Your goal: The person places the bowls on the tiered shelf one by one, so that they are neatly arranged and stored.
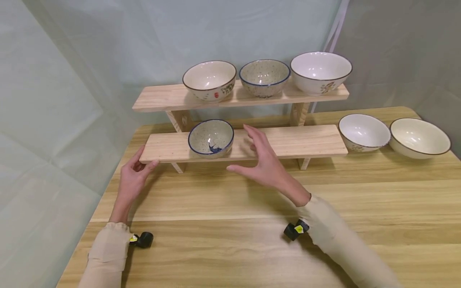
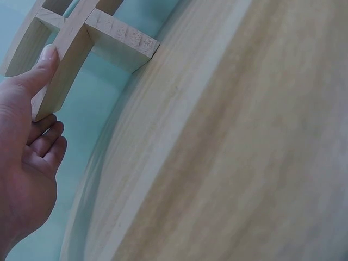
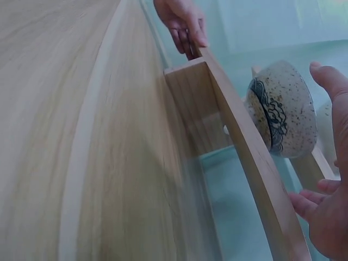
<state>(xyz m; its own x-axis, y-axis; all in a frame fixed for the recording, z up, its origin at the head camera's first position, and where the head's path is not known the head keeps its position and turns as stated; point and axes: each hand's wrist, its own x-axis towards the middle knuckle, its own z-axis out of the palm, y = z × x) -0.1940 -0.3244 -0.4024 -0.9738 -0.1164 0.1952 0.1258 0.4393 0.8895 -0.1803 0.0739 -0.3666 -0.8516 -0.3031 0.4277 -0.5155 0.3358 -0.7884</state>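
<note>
**Left hand (image 1: pixel 131 182) pinches lower shelf (image 1: pixel 302 141); right hand (image 1: pixel 265 163) spreads beside bowl (image 1: pixel 211 138)**

The left thumb presses the shelf's front edge, fingers curled round its left end. The right thumb and fingers stand wide apart, a gap between them and the bowl; whether they touch the shelf is unclear. The bowl sits left of centre, plank showing either side. Behind, the upper shelf (image 1: pixel 162 96) bears three bowls (image 1: pixel 264 76). A yellow label (image 1: pixel 299 229) by the right sleeve (image 1: pixel 335 230) is too small to read.
</note>
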